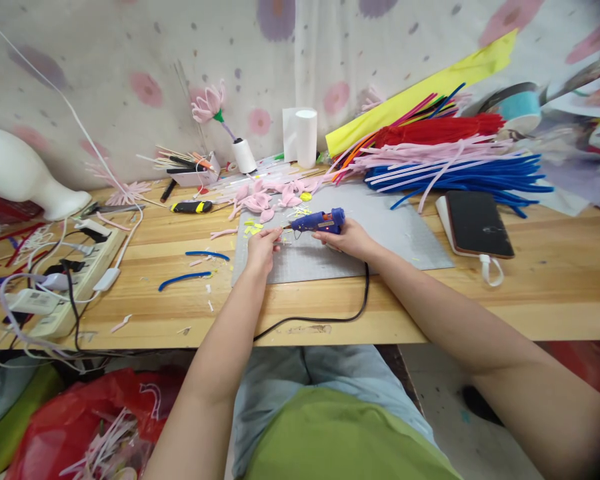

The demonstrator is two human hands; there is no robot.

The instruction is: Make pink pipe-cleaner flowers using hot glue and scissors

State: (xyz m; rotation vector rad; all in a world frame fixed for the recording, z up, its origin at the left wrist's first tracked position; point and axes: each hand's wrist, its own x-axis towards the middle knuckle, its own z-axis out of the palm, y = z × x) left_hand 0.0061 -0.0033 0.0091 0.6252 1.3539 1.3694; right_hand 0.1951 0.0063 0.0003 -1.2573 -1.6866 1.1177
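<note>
Clock from the gun. 9 o'clock, far out: off-white plastic power strip (pixel 101 257), wires all over it. Nearer, between 8 and 9: two short fuzzy blue stems (pixel 207 253). Left hand (pixel 263 250) just beside the nozzle, fingertips drawn together; can't tell what, if anything, they pinch. Pale pink fuzzy petals (pixel 260 202) at 10, likely soft, easily crushed.

Blue plastic glue gun (pixel 320 221) above the grey flat cutting mat (pixel 405 233), nozzle toward 9. Probably light, stiff, not very slippery; the tip may be hot, so best taken by the handle. Right hand (pixel 347 237) is wrapped round the handle end; trigger finger not clear. Black cord (pixel 300 319) runs from 5 round to 7, likely drags; wooden table (pixel 430 313) has its front edge at 6.

Mat reaches out to 4, probably the easier side for a swing. Long fuzzy blue stem bundle (pixel 450 177) at 2, black-covered rectangular item (pixel 475 223) at 3: both limit reach.
</note>
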